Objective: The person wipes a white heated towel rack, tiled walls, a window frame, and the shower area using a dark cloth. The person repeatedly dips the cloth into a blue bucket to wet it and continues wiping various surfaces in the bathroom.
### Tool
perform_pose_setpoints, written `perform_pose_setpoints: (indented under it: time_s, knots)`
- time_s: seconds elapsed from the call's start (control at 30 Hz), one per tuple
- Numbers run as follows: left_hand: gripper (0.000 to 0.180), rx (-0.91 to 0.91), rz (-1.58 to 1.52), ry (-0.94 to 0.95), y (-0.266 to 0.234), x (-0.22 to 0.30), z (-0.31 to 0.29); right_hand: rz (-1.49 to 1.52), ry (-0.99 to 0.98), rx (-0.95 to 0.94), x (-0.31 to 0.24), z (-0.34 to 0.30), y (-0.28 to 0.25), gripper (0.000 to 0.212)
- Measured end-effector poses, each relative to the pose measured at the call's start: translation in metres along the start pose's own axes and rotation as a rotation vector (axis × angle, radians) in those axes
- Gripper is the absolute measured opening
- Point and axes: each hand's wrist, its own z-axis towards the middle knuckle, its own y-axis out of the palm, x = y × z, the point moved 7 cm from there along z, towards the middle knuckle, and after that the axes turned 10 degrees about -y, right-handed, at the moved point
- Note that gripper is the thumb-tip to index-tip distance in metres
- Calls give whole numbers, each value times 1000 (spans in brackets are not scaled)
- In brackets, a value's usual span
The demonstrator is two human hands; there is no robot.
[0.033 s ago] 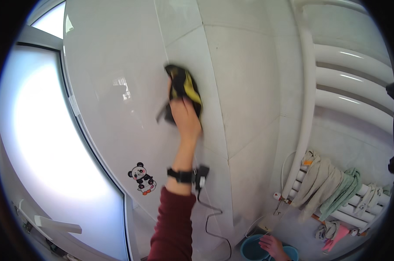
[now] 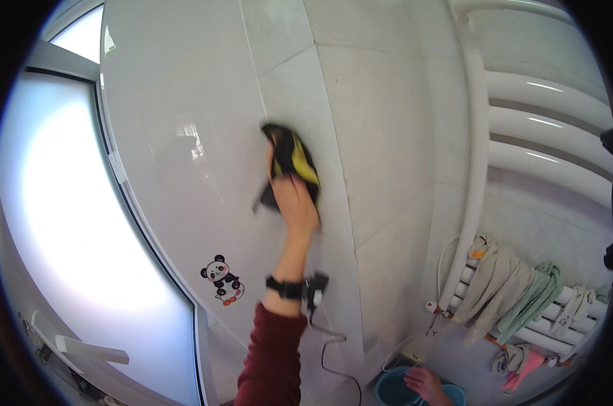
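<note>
My left hand (image 2: 295, 199) presses a black and yellow cloth (image 2: 297, 154) against the glossy white wall panel, close to its seam with the grey tile. Motion smears this hand slightly, and its palm and most of its fingers are hidden. On that wrist sits a black strap with a small box (image 2: 316, 289), from which a thin cable hangs. My right hand (image 2: 425, 383), low in the picture, is over the blue tubs (image 2: 391, 388). Its fingers are stretched out and slightly apart, and nothing shows in them.
To the left stands a frosted glass door (image 2: 76, 203) with a white handle (image 2: 93, 350). A panda sticker (image 2: 221, 277) is on the panel. At the right, a white towel radiator (image 2: 474, 169) holds a beige towel (image 2: 496, 277) and a green towel (image 2: 533, 298). A pink cloth (image 2: 524, 369) hangs below.
My left hand and the cloth have moved down the wall and slightly to the right. My right hand stays over the tubs, almost unmoved.
</note>
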Motion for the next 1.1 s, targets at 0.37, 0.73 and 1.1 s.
perform_pose_setpoints:
  time_s: [0.37, 0.73, 1.1]
  knots:
    - [51, -183, -103, -117, -15, 8, -183, -18, 15, -1, -13, 3, 14, 40]
    - [56, -182, -331, 552, -6, 142, 39, -2, -22, 9, -26, -21, 26, 40]
    - [41, 241, -32, 483, 18, 219, 325, 43, -92, 100, -37, -42, -42, 46]
